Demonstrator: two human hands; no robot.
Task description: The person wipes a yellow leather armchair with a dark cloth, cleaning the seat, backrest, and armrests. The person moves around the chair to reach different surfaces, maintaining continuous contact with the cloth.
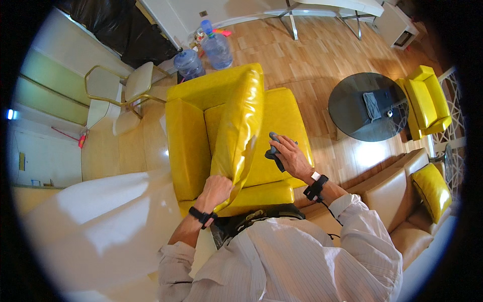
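We stand over a glossy yellow armchair (193,136), its leather-like skin smooth and bright with glare, its arms square and blocky; our left hand (216,190) has its fingers closed on the lower corner of the seat cushion (239,126), which is tipped up on edge, a thick slab with rounded seams, leaning between the arms. Our right hand (292,158) presses a dark grey cloth (274,153) (soft, crumpled, matte against all that shine) onto the bared yellow seat base (282,118), fingers curled over it and holding it. Both wrists carry black bands.

Beyond the chair's right edge the pale wood plank floor (322,55) lies open up to a round dark glass table (367,105); a second yellow armchair (427,100) sits just beside that; a tan sofa (387,186) with a yellow pillow (431,190) runs close by our right elbow. Behind the chair back stand two blue water jugs (216,48) and a gold-framed chair (126,85).
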